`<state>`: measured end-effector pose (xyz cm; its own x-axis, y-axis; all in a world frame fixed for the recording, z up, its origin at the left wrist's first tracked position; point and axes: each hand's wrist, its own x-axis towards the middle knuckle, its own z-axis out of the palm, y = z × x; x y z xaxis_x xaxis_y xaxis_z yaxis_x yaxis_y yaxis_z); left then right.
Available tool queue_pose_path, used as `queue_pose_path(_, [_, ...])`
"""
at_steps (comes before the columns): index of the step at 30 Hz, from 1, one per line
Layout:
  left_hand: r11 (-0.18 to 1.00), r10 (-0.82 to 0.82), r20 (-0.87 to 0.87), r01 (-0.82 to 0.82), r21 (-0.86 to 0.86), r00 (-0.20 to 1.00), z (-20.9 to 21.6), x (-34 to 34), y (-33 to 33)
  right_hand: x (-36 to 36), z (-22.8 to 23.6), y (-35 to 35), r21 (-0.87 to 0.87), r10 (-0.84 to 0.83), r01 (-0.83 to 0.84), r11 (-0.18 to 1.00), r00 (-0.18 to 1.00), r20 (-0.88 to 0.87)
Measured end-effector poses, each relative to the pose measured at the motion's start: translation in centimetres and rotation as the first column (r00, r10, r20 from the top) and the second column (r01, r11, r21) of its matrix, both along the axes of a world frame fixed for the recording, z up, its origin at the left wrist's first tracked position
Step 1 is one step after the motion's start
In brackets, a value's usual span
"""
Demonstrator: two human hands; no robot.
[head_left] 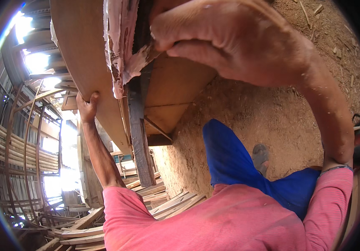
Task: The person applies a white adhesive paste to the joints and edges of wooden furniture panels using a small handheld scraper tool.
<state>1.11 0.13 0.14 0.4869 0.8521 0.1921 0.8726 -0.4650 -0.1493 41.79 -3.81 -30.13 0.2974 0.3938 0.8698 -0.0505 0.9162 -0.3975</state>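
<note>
A wide brown wooden panel (77, 50) runs down from the top of the view, left of centre. Its right edge carries a thick, uneven layer of pale pink paste (119, 37). My left hand (87, 107) grips the panel's left edge with the thumb on its face; the other fingers are mostly hidden. Close to the camera, my right hand (226, 42) pinches a small flat spreader (149, 53) whose end is smeared with pink paste and meets the coated edge. Part of the spreader is hidden by the fingers.
A dark timber post (138, 138) stands beside the panel, with another brown board (175, 85) behind. Sawdust and wood chips cover the ground (238, 100). Several planks (175, 205) lie at the lower left; stacked boards (25, 146) stand farther left. My sandalled foot (260, 157) is below.
</note>
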Motion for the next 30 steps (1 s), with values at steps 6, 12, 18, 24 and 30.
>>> queue_pose_path(6, [0.999, -0.046, 0.025, 0.046, 0.006, 0.999, -0.1, 0.8, -0.4, 0.3, -0.1, -0.1, 0.008, -0.030, 0.030, 1.000, 1.000, 0.002])
queue_pose_path(12, [0.999, -0.037, -0.014, 0.038, 0.025, 0.999, 0.1, 0.3, -0.6, 2.7, -1.1, 0.4, -0.023, -0.068, 0.067, 0.997, 0.995, -0.074])
queue_pose_path(18, [1.000, 0.016, -0.013, -0.016, -0.017, 1.000, 0.7, -0.7, -0.8, 1.8, 0.7, -0.1, -0.061, -0.064, 0.063, 0.996, 0.998, -0.011])
queue_pose_path(24, [0.999, -0.008, 0.082, 0.012, -0.048, 0.997, 0.2, 1.0, -0.5, 2.7, 2.3, -1.6, 0.045, -0.066, 0.059, 0.997, 0.981, 0.180])
queue_pose_path(30, [1.000, 0.004, 0.108, -0.002, -0.015, 0.994, -0.6, 2.8, -1.3, 7.0, 6.6, -8.5, -0.461, 0.070, -0.072, 0.885, 0.997, -0.022])
